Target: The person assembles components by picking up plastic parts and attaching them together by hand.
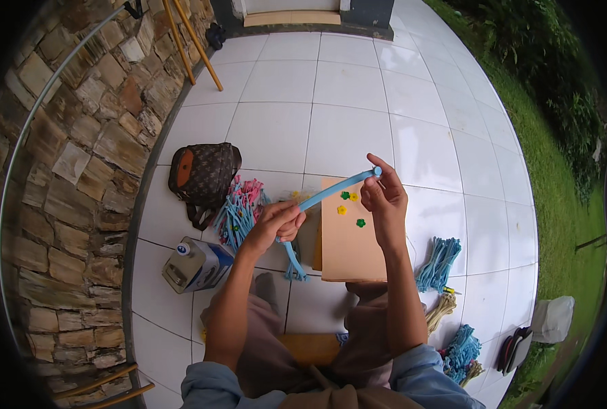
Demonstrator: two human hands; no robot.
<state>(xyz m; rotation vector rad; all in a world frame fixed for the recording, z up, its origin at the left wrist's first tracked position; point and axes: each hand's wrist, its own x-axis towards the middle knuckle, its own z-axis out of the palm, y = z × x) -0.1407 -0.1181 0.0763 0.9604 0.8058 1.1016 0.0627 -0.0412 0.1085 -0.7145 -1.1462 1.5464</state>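
Note:
A light-blue flat strap (337, 189) runs between my two hands, raised over the floor. My left hand (275, 223) is closed round it partway along, and its other end hangs below that hand. My right hand (385, 194) pinches the far end between thumb and fingers, where a small round blue piece shows at the tip. Below my right hand lies a tan board (348, 255), with a few small flower-shaped pieces on it: green flowers (361, 223) and yellow flowers (342, 210).
At left are a brown patterned backpack (208, 174), a pile of blue and pink straps (239, 215) and a metal can (198, 266). At right lie blue strap bundles (440, 262), a beige bundle (441, 312) and a white bag (553, 319). A stone wall (78, 177) borders the tiled floor.

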